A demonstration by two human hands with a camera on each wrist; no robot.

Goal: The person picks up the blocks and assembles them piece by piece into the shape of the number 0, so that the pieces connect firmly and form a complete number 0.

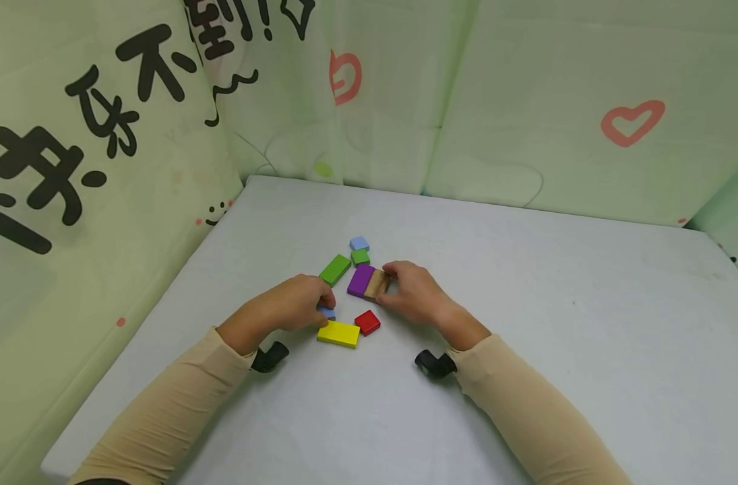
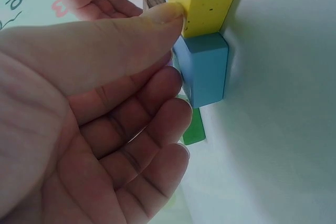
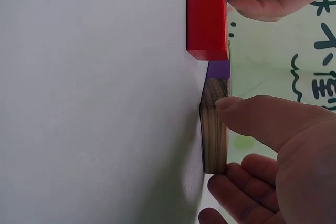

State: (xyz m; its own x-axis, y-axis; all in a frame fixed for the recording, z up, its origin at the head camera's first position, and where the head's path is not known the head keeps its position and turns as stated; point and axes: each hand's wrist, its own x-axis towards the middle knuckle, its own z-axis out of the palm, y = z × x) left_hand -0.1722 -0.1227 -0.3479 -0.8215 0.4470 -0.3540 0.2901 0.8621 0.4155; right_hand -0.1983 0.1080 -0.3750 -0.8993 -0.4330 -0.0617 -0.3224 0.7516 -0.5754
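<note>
R hand (image 1: 418,293) pinches the wood blk (image 1: 375,284) btwn thumb & fingers, up against the purple blk (image 1: 360,280) on a white table (image 1: 526,303); L hand (image 1: 291,303) bends around the blue blk (image 2: 207,72), thumb at the yellow blk (image 1: 338,334), grip or mere touch I can't tell. Step in hand, I'd judge: lining up pieces; next move prob. calls for a light, level nudge w/o jarring the red blk (image 1: 367,322). My L wrist view shows blue meeting yellow, mostly hidden from the head view; only the latter gets the pale-blue blk (image 1: 359,243).
</note>
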